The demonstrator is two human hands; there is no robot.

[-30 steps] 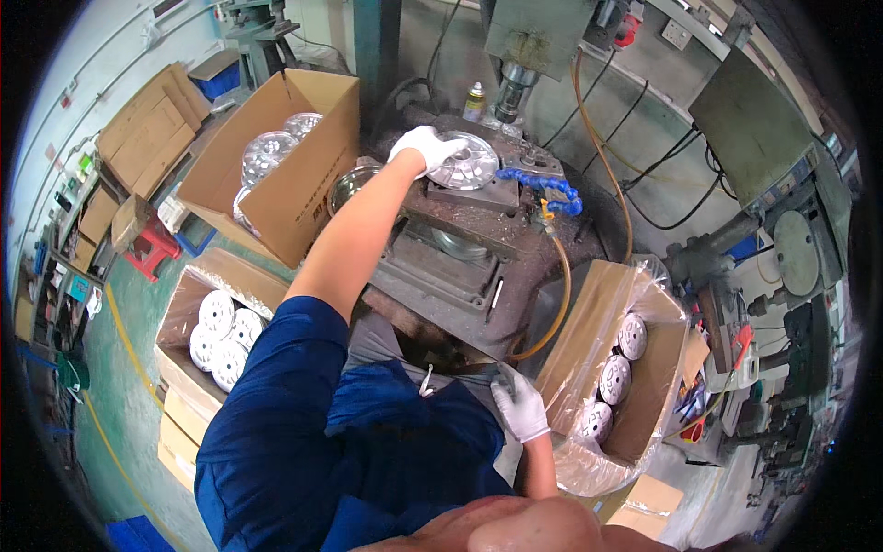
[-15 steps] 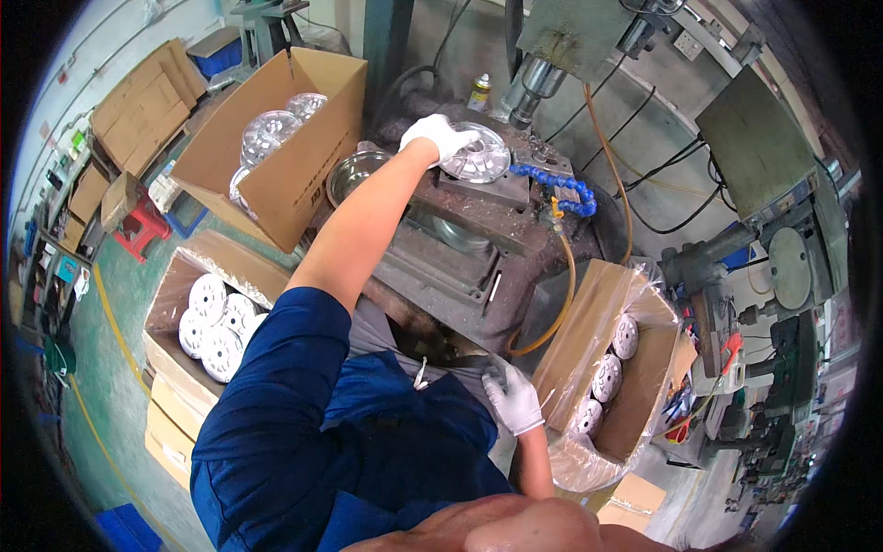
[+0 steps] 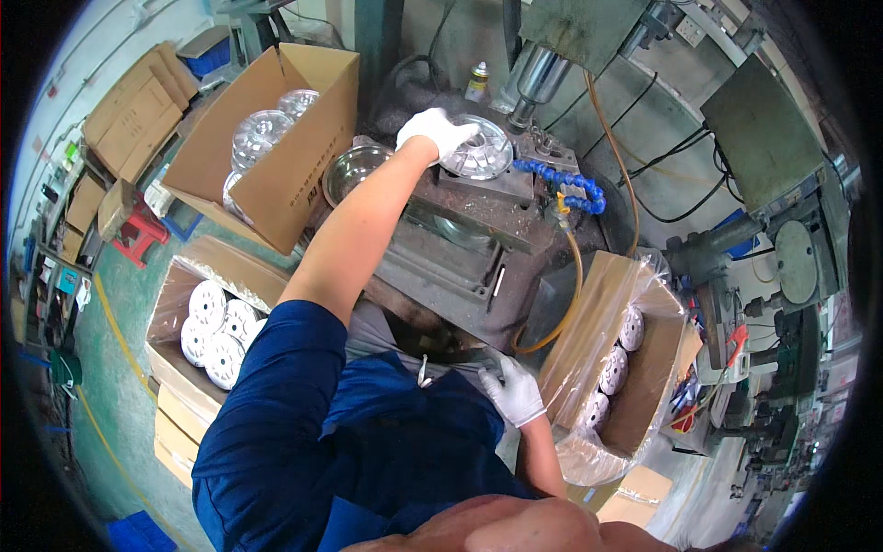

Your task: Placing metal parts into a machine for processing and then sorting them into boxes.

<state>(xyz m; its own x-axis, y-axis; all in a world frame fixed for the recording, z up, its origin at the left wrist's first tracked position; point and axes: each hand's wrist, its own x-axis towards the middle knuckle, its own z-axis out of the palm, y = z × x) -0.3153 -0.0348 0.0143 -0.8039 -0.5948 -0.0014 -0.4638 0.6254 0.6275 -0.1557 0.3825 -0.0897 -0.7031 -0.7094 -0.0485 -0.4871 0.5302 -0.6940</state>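
My left hand point(image 3: 436, 135), in a white glove, reaches out over the machine and holds the left rim of a shiny round metal wheel point(image 3: 482, 152). Under the wheel is a flat metal block point(image 3: 501, 187) on the machine bed, and a blue segmented coolant hose point(image 3: 561, 178) ends close to its right side. My right hand point(image 3: 515, 394), also gloved in white, rests low by the front edge of the machine with its fingers apart and nothing in them. Left of the wheel stands a round metal bowl point(image 3: 354, 172).
A tall cardboard box point(image 3: 303, 175) with shiny wheels stands to the left. Below it, another box point(image 3: 170, 308) holds several pale discs. At right is a plastic-lined box point(image 3: 589, 322) of discs. The drill spindle point(image 3: 543, 78) hangs behind the wheel, near a spray can point(image 3: 477, 81).
The view has shifted slightly. My left hand stays at the wheel's left rim, and my right hand remains by the machine's front edge.
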